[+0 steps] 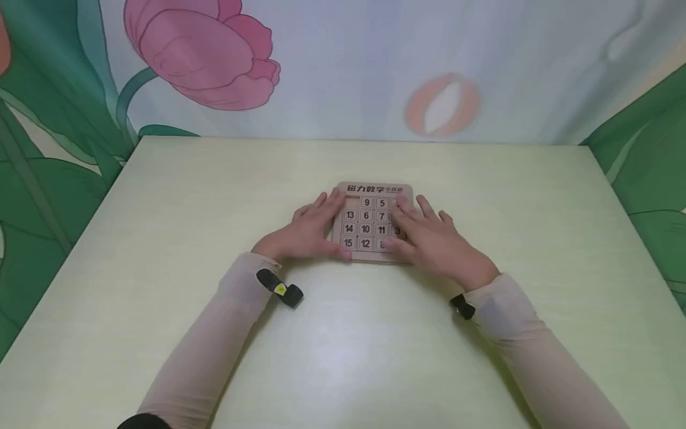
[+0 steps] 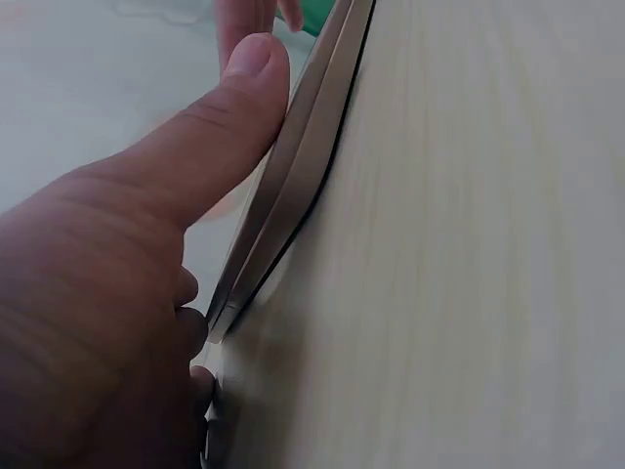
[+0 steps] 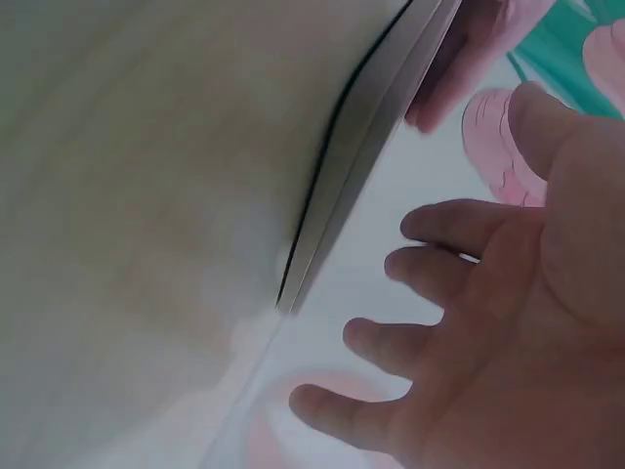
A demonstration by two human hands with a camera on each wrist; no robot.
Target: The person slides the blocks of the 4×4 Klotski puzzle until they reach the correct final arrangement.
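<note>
At the left we see printed green leaves (image 1: 45,196) on the cloth backdrop, whose large pink flower (image 1: 198,56) rises above a pale, wood-grained tabletop (image 1: 343,339). A beige sleeve (image 1: 206,339) extends inward from the lower left, and near its cuff we note a black wrist strap (image 1: 280,288) with a yellow mark. The left hand (image 1: 307,233) is spread wide: its straight fingers lie along the left edge of the board, and its thumb touches the lower-left corner. At the centre, flat on the tabletop, lies the task's thing, a thin, light-brown rectangular board (image 1: 367,257) with rounded corners and dark characters along its top. From the left, we read its numbered square tiles (image 1: 365,229) column by column: a bare recess above 13, 14 and 15; then 9, 6, 10 and 12; then 5, 7, 11 and a partly hidden 8. In the rightmost column we make out a 3; the others are covered. The right hand (image 1: 440,243) is loosely spread, its thumb and forefinger above the tiles at the right; we cannot tell whether they touch. Farther right we find a second black strap (image 1: 462,307) and another beige sleeve (image 1: 536,351).
</note>
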